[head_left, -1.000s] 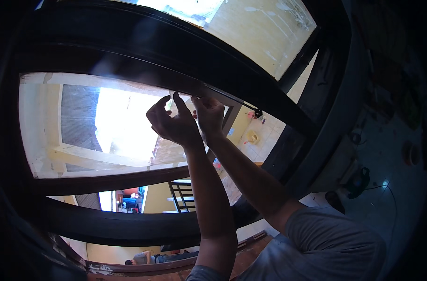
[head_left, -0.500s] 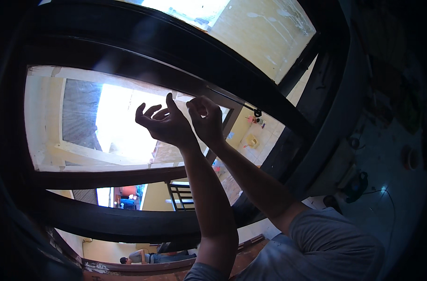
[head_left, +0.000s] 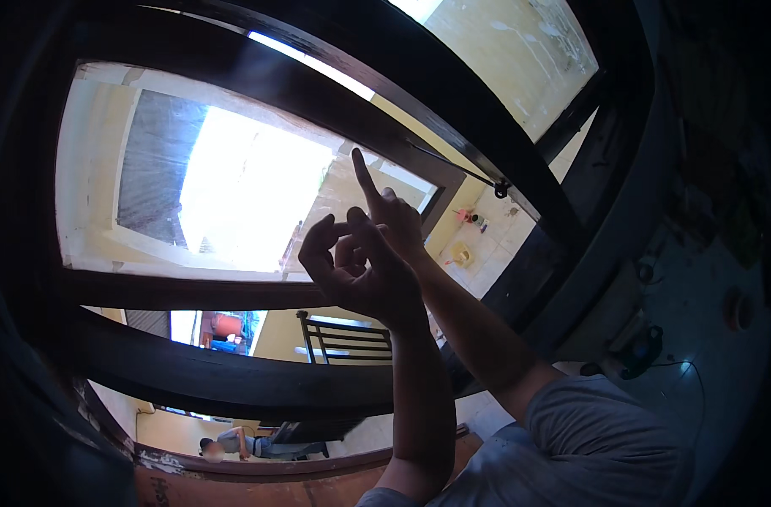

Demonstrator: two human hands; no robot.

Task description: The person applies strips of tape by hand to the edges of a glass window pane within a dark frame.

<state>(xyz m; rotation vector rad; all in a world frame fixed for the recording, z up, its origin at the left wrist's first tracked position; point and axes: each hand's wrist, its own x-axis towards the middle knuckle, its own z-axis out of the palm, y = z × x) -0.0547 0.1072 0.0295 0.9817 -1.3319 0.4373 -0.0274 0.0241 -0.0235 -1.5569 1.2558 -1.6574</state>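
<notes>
In front of me is a dark-framed window sash [head_left: 233,296] whose glass pane [head_left: 98,169] has a pale strip, like masking tape, along its edges. My right hand [head_left: 398,221] is raised near the pane's right part. Its index finger is stretched up towards the upper pale strip; whether it touches cannot be told, and its other fingers are partly hidden. Nearer to me and lower, my left hand [head_left: 360,275] overlaps it in the view. The left fingers are loosely curled and apart, with nothing visible in them. A thin metal window stay [head_left: 457,162] lies beyond the sash's upper right side.
Dark frame bars [head_left: 233,384] cross below and above the sash. Past them are a black metal rack [head_left: 351,342], a reddish bucket [head_left: 226,325], a yellow bucket [head_left: 460,254] and another person [head_left: 263,444]. At right on the dim floor lies a corded power tool [head_left: 643,351].
My right hand has gone from curled fingers to a stretched index finger. My left hand has lowered, moved right and curled more. A bright gap now shows above the sash as the view shifted.
</notes>
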